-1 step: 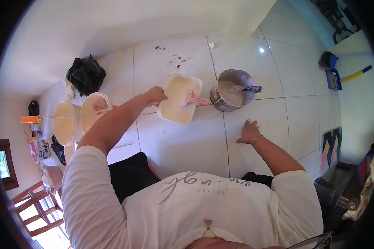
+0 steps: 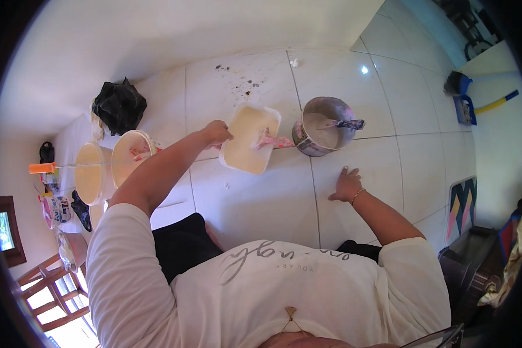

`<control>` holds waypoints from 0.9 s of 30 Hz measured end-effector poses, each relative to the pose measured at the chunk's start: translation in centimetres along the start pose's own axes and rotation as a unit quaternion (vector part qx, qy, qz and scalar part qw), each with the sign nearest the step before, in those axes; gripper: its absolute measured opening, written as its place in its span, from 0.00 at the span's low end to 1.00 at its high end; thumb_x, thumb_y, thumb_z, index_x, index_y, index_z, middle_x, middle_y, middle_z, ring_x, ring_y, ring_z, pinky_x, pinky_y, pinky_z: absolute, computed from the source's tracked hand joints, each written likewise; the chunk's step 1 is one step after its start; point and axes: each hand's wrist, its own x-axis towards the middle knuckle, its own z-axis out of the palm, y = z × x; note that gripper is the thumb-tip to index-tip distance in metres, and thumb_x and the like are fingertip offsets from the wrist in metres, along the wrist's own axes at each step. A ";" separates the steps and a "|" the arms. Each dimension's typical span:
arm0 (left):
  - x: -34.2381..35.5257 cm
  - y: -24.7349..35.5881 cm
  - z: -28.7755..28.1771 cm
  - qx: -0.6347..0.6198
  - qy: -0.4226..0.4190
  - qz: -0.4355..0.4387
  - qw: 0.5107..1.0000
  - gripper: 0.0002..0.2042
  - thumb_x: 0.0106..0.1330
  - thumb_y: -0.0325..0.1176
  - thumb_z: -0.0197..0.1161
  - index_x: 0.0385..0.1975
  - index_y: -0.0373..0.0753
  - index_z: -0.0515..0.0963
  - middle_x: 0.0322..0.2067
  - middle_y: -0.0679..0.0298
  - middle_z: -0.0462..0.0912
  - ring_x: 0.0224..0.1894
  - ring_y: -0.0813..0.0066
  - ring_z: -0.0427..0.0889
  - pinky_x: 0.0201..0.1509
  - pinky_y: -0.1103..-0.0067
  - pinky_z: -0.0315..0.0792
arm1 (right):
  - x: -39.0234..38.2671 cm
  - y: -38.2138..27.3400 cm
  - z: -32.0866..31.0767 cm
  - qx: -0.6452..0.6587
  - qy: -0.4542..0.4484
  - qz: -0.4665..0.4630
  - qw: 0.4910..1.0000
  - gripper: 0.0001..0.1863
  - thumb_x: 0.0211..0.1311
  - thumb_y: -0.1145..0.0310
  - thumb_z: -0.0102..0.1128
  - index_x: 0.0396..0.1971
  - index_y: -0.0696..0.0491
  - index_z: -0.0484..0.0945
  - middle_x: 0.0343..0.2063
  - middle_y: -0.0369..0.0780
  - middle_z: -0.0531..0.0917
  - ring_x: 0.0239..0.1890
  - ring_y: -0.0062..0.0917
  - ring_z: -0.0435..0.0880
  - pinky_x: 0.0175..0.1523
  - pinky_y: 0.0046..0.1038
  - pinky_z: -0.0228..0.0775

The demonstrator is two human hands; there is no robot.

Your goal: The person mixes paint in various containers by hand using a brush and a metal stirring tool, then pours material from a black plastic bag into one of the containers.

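My left hand is closed on the left edge of a shallow white rectangular tray, its fingers partly hidden. In the tray lies a tool with a pink-stained handle, its working end smeared with pale paste so its kind is unclear. To the right stands a metal pail spattered with paint and holding a greyish-white mixture. A dark-handled tool rests across its rim. Below the pail, my right hand is open, fingers spread, holding nothing, over or on the floor tiles.
Two cream buckets stand beside my left arm, with an orange-handled tool across them. A black plastic bag sits by the wall at far left. Dark crumbs lie beyond the tray. A blue dustpan and broom lean at far right.
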 end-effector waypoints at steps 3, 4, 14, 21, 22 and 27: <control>0.3 0.8 0.1 0.041 0.027 0.003 0.999 0.16 0.56 0.27 0.60 0.42 0.26 0.72 0.37 0.47 0.78 0.35 0.59 0.82 0.33 0.68 0.79 | -0.4 0.2 0.4 0.006 0.034 -0.005 0.999 0.63 0.41 0.45 0.71 0.66 0.64 0.40 0.60 0.72 0.46 0.61 0.64 0.56 0.61 0.46 0.61; 0.5 0.7 0.0 0.040 0.030 0.002 0.999 0.15 0.55 0.25 0.60 0.41 0.26 0.73 0.34 0.47 0.79 0.32 0.58 0.83 0.30 0.67 0.80 | -0.7 0.2 0.4 0.014 0.047 -0.010 0.999 0.62 0.42 0.45 0.71 0.66 0.64 0.41 0.60 0.72 0.46 0.61 0.65 0.55 0.60 0.46 0.62; -0.5 0.8 -0.2 -0.059 -0.036 -0.024 0.997 0.15 0.53 0.20 0.56 0.40 0.32 0.63 0.34 0.49 0.74 0.30 0.54 0.82 0.31 0.62 0.80 | 0.3 0.5 1.5 0.028 0.056 -0.017 0.998 0.60 0.44 0.47 0.70 0.66 0.64 0.40 0.60 0.72 0.44 0.62 0.67 0.52 0.61 0.46 0.61; -3.1 0.7 1.4 -0.158 -0.077 -0.007 0.984 0.15 0.50 0.16 0.51 0.40 0.30 0.63 0.37 0.48 0.70 0.36 0.45 0.80 0.38 0.54 0.81 | -0.6 0.2 0.6 0.052 0.040 -0.008 0.998 0.60 0.46 0.48 0.69 0.66 0.64 0.38 0.61 0.72 0.43 0.62 0.67 0.51 0.62 0.48 0.59; -3.4 0.6 1.4 -0.177 -0.086 0.005 0.980 0.16 0.49 0.15 0.50 0.40 0.29 0.62 0.38 0.48 0.69 0.37 0.44 0.80 0.39 0.53 0.80 | -0.7 0.2 0.4 0.058 0.039 -0.008 0.998 0.60 0.46 0.48 0.69 0.66 0.63 0.38 0.61 0.72 0.43 0.62 0.67 0.51 0.62 0.48 0.59; -4.8 0.2 1.6 -0.224 -0.078 -0.002 0.971 0.20 0.51 0.16 0.49 0.47 0.26 0.61 0.44 0.46 0.69 0.44 0.43 0.78 0.43 0.53 0.78 | -1.4 0.1 -0.3 0.025 0.042 -0.017 0.999 0.60 0.46 0.46 0.68 0.66 0.65 0.39 0.60 0.73 0.44 0.62 0.68 0.51 0.63 0.48 0.56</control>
